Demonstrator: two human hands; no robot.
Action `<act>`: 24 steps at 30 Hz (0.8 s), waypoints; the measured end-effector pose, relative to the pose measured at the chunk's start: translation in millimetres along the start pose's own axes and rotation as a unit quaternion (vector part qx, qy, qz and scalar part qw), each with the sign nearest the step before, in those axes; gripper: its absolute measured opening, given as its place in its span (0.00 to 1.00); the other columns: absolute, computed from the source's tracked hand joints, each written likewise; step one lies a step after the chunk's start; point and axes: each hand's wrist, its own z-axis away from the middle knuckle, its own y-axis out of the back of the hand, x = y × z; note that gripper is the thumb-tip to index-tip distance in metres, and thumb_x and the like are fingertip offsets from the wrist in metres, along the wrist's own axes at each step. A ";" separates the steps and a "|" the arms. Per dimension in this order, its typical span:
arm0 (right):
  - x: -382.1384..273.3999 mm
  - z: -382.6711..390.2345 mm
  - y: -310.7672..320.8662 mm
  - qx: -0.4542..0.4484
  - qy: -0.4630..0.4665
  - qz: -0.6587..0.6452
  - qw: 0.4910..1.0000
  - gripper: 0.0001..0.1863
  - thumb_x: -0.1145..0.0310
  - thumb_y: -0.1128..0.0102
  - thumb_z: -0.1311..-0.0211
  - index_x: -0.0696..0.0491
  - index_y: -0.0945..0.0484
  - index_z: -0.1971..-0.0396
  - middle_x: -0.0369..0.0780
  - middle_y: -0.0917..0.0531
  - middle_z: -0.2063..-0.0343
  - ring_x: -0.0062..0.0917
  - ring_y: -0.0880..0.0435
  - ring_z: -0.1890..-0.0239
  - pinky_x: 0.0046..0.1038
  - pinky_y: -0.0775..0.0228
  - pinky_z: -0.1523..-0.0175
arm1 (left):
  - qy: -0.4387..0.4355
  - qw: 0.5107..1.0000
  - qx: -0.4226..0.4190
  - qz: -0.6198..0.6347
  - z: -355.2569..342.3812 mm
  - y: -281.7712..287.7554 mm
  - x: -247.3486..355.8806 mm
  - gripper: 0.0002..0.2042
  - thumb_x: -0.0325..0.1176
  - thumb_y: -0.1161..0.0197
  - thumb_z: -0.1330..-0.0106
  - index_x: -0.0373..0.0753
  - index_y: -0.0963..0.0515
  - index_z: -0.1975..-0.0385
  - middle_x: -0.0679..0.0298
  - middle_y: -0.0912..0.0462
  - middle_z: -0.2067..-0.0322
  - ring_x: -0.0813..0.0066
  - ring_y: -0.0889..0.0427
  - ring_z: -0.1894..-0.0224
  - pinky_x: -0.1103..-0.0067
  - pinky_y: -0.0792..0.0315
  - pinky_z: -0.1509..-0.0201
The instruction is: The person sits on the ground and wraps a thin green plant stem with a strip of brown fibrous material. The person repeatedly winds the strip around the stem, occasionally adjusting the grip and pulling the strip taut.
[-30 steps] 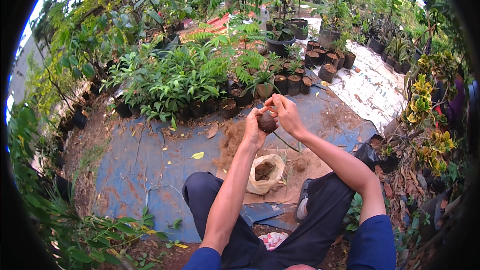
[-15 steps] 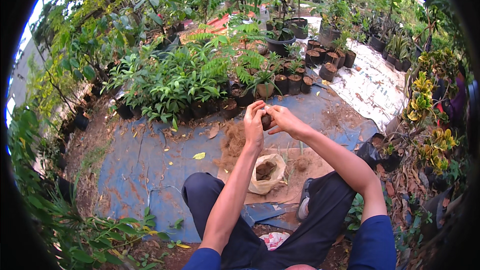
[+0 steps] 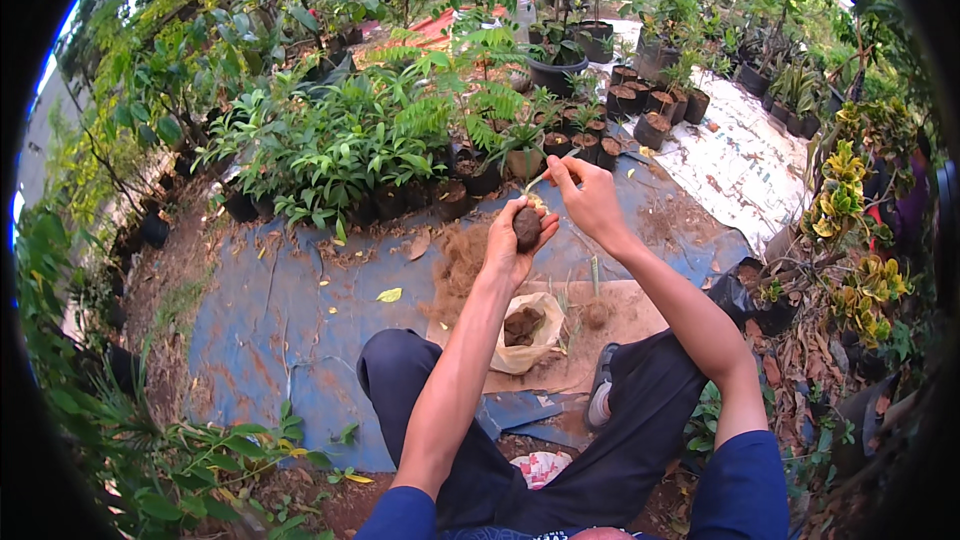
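Observation:
My left hand is closed round a dark brown ball of soil, held up above the ground sheet. Just beyond the ball, my right hand pinches a thin pale strand between thumb and fingers; whether it is a stem or a string is too small to tell. Below the hands stands an open pale plastic bag with dark soil inside. It rests on a brown mat. Loose brown fibre is heaped to its left, and a small fibre clump lies to its right.
A blue tarp spreads under the mat. Leafy potted plants line its far side, with several soil-filled black bags farther right by a white sheet. A black bag sits beyond my right knee.
My right hand has come away from the ball, up and to the right, drawing the pale strand. The left hand has lowered slightly and turned, so the ball shows plainly.

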 end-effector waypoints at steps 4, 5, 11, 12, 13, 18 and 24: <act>3.7 5.4 -2.1 -0.068 -0.044 -0.019 0.997 0.25 0.52 0.49 0.29 0.60 0.16 0.70 0.41 0.16 0.78 0.21 0.21 0.75 0.27 0.30 0.67 | -0.003 0.999 0.007 0.047 0.0 2.6 0.6 0.11 0.39 0.40 0.36 0.38 0.28 0.64 0.59 0.21 0.65 0.63 0.17 0.61 0.73 0.18 0.56; 4.8 7.1 -5.5 -0.071 -0.041 -0.027 0.996 0.25 0.52 0.49 0.29 0.60 0.16 0.70 0.41 0.17 0.79 0.20 0.22 0.77 0.27 0.31 0.69 | -0.005 0.999 0.016 0.046 -0.5 2.8 0.9 0.11 0.38 0.40 0.36 0.38 0.28 0.64 0.59 0.21 0.66 0.64 0.17 0.63 0.75 0.18 0.60; 11.1 6.5 -13.0 -0.071 -0.057 -0.054 0.994 0.26 0.51 0.50 0.29 0.60 0.16 0.70 0.42 0.16 0.78 0.21 0.22 0.76 0.26 0.32 0.69 | 0.000 1.000 -0.013 0.016 -5.9 6.8 3.0 0.10 0.37 0.42 0.35 0.37 0.28 0.64 0.64 0.25 0.74 0.76 0.26 0.76 0.85 0.33 0.79; 11.1 6.1 -13.5 -0.065 -0.061 -0.056 0.994 0.27 0.51 0.51 0.28 0.60 0.16 0.71 0.42 0.16 0.78 0.21 0.22 0.75 0.26 0.32 0.69 | 0.004 1.000 -0.007 0.015 -6.4 7.4 2.0 0.10 0.37 0.42 0.34 0.37 0.28 0.63 0.65 0.25 0.75 0.77 0.28 0.77 0.86 0.36 0.80; 10.8 6.1 -13.6 -0.069 -0.061 -0.060 0.994 0.27 0.51 0.51 0.28 0.61 0.16 0.70 0.41 0.16 0.77 0.21 0.22 0.74 0.26 0.31 0.67 | 0.000 1.000 -0.001 0.012 -6.4 8.1 0.7 0.10 0.37 0.42 0.34 0.36 0.28 0.62 0.65 0.26 0.75 0.77 0.28 0.77 0.86 0.36 0.80; 5.9 8.6 -12.2 -0.079 -0.074 -0.094 0.990 0.27 0.52 0.53 0.27 0.62 0.17 0.70 0.39 0.16 0.76 0.20 0.21 0.71 0.26 0.28 0.63 | -0.017 1.000 0.003 -0.004 -4.8 7.0 0.6 0.14 0.38 0.45 0.33 0.35 0.28 0.55 0.66 0.26 0.75 0.77 0.28 0.77 0.86 0.37 0.81; 5.0 9.8 -11.7 -0.090 -0.052 -0.102 0.989 0.26 0.52 0.54 0.26 0.61 0.17 0.67 0.38 0.16 0.73 0.20 0.21 0.69 0.25 0.29 0.62 | -0.045 0.998 -0.023 0.021 0.1 0.5 5.5 0.18 0.39 0.51 0.30 0.35 0.32 0.45 0.64 0.25 0.74 0.77 0.27 0.80 0.84 0.37 0.83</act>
